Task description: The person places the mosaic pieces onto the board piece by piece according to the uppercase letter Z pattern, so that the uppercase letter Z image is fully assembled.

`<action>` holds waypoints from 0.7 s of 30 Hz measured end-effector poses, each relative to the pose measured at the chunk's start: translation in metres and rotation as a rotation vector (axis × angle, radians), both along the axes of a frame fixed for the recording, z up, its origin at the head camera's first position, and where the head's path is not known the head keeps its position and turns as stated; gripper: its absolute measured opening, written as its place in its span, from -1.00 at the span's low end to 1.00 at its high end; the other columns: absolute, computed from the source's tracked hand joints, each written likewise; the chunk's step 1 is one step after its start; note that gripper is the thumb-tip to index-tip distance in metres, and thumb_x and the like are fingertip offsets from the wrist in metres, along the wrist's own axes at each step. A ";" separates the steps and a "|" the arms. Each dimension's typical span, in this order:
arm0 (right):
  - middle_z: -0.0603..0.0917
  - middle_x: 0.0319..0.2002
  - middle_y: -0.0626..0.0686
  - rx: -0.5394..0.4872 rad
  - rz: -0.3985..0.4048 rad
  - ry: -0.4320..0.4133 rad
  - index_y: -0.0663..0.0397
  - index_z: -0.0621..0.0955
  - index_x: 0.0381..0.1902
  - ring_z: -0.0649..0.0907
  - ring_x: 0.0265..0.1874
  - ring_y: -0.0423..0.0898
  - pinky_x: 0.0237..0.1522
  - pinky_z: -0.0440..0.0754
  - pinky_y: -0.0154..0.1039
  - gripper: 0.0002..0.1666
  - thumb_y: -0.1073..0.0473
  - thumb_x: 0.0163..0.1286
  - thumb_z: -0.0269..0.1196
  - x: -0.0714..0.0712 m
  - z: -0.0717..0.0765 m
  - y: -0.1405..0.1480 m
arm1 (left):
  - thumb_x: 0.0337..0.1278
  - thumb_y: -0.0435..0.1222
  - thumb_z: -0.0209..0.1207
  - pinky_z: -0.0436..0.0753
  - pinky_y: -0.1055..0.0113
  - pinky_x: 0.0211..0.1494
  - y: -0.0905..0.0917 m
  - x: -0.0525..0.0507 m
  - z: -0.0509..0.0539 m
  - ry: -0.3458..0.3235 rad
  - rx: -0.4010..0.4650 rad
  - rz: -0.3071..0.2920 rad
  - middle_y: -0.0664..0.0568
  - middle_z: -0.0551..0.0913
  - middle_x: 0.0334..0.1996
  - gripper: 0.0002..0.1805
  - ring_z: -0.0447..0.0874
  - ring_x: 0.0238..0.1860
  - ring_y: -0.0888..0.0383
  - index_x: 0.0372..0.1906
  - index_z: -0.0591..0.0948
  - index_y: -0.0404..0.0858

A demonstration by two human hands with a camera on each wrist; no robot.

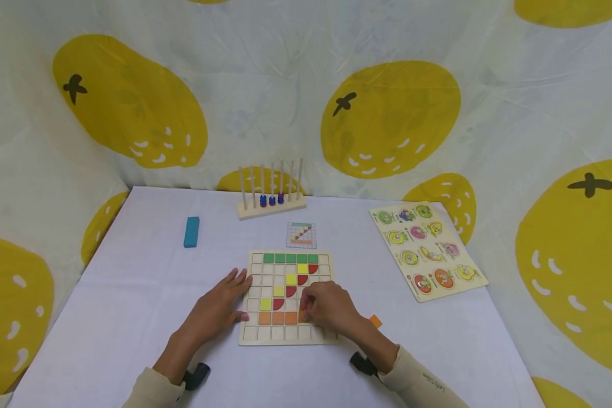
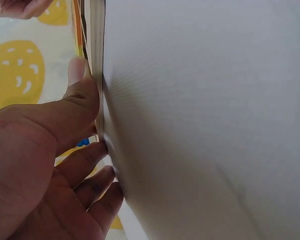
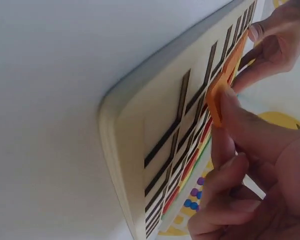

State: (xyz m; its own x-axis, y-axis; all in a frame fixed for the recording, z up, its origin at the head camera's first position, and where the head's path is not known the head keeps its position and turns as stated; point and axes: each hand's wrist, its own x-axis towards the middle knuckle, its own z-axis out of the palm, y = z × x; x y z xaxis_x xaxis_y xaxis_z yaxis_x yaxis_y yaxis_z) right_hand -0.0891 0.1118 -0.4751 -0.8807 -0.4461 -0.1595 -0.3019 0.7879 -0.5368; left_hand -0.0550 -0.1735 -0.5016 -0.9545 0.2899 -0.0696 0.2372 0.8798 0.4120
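Observation:
A wooden grid board [image 1: 285, 334] lies on the table, with green, yellow and orange square tiles and red quarter-round tiles set in its cells. My right hand [image 1: 331, 306] pinches an orange square tile [image 3: 216, 100] between thumb and fingers, tilted over the lower orange row. My left hand [image 1: 216, 309] rests at the board's left edge, its thumb [image 2: 79, 75] on the rim and its fingers spread along the side. Beyond the board lies a pattern card [image 1: 301, 235] showing a similar coloured layout. Another orange tile [image 1: 375, 321] lies on the table beside my right wrist.
At the back stands a wooden peg rack [image 1: 272, 208] with several blue and purple beads. A teal block [image 1: 191, 232] sits at the left. On the right lies a fruit puzzle board [image 1: 428, 249]. A fruit-print curtain [image 1: 265, 85] hangs behind the white-covered table [image 1: 112, 294].

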 end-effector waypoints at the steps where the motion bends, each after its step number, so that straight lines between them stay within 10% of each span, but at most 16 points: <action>1: 0.59 -0.54 -0.23 0.008 0.008 -0.003 -0.16 0.73 -0.48 0.54 -0.47 -0.23 -0.41 0.50 -0.35 -0.74 0.21 0.14 0.65 0.000 0.000 0.000 | -0.03 -0.12 0.62 0.53 -0.09 0.53 0.000 0.000 0.000 0.002 -0.001 -0.003 -0.12 0.29 0.65 0.06 0.15 0.71 -0.18 0.61 0.38 -0.22; 8: 0.65 -0.47 -0.26 0.002 0.015 -0.001 -0.17 0.78 -0.39 0.57 -0.40 -0.28 -0.34 0.53 -0.34 -0.80 0.17 0.16 0.64 0.003 0.000 0.006 | -0.04 -0.12 0.63 0.53 -0.11 0.52 -0.002 0.000 -0.001 0.018 0.013 -0.017 -0.14 0.31 0.64 0.07 0.17 0.69 -0.20 0.60 0.38 -0.23; 21: 0.64 -0.46 -0.27 -0.043 -0.229 -0.010 -0.16 0.78 -0.28 0.49 -0.49 -0.20 -0.45 0.42 -0.35 -0.73 0.23 0.12 0.64 0.012 0.006 0.064 | -0.05 -0.11 0.63 0.54 -0.09 0.51 -0.003 -0.001 -0.003 0.021 0.011 -0.023 -0.13 0.31 0.64 0.07 0.17 0.70 -0.19 0.60 0.38 -0.22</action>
State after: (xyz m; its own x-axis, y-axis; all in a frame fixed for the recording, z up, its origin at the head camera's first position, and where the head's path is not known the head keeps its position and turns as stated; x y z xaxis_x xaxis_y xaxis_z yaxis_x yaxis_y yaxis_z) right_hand -0.0771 0.1756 -0.4692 -0.9581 -0.2416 -0.1537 -0.1127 0.8116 -0.5733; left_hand -0.0561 -0.1761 -0.5049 -0.9487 0.3127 -0.0463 0.2663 0.8694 0.4162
